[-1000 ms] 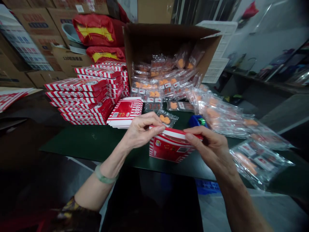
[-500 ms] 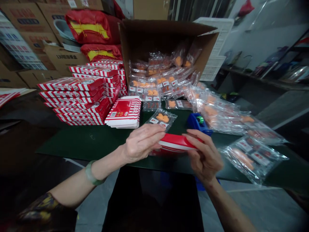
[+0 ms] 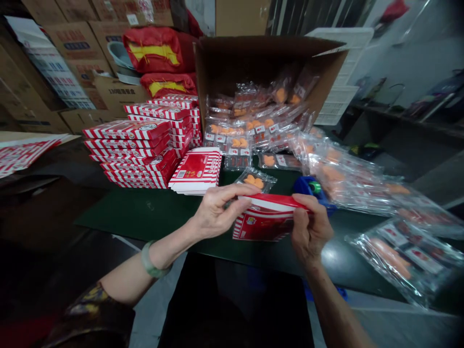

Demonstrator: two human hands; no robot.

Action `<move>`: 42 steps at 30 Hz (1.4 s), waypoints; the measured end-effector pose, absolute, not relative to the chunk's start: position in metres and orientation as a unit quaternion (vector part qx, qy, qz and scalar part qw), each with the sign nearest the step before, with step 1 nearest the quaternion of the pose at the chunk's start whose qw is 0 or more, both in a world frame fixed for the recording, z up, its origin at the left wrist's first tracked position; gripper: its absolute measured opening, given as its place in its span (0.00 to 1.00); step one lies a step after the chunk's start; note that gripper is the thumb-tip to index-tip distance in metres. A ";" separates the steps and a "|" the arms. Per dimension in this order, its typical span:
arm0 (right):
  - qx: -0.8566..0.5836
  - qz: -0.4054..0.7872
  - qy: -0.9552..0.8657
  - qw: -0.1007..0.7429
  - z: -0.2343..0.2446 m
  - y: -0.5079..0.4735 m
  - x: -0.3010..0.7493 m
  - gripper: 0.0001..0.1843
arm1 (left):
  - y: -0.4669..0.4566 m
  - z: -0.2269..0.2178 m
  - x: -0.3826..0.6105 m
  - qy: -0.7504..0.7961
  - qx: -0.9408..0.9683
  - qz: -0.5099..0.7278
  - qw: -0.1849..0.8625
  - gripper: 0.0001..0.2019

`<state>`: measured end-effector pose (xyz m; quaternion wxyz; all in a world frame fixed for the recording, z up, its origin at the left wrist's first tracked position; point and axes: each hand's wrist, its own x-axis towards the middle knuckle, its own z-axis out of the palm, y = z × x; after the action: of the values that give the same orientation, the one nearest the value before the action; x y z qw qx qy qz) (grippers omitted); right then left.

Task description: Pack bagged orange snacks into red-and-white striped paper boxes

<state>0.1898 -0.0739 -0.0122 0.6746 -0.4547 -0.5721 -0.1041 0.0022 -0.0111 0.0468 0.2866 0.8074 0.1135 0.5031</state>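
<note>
Between both hands is a red-and-white striped cardboard box, held upright near the table's front edge with its top flap side towards me. My left hand, with a pale green bangle on the wrist, pinches the box's upper left corner. My right hand grips its upper right corner, thumb in front and fingers behind. Just behind the box lies a clear packet with orange pieces, partly covered by my left hand. A blue tape dispenser with a green roll stands behind my right hand.
Flat striped cartons lie stacked beside piles of filled striped boxes at left. A large open cardboard carton spills clear packets across the right. One larger packet lies at the table's right front.
The box has tilted upright, so its printed front face now shows below the top edge. Both hands keep their hold on it. The whole view has shifted slightly left.
</note>
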 end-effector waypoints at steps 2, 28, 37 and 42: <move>-0.477 -0.118 -0.549 0.676 -0.016 -0.068 0.188 0.13 | -0.015 0.035 0.005 0.122 0.787 0.525 0.300 0.16; -0.519 -0.111 -0.675 0.514 0.037 -0.072 0.193 0.05 | -0.015 0.020 0.032 0.136 0.697 0.632 0.308 0.09; -0.455 0.051 -0.852 0.254 0.088 -0.049 0.203 0.16 | -0.017 0.014 0.046 0.183 0.654 0.652 0.336 0.14; -0.453 -0.008 -0.860 0.236 0.080 -0.052 0.212 0.17 | -0.017 0.016 0.052 0.148 0.593 0.671 0.420 0.14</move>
<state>0.2117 -0.0521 0.0798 0.2357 -0.4530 -0.8598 -0.0078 0.0517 -0.0170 0.0164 0.4196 0.5934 0.1476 0.6709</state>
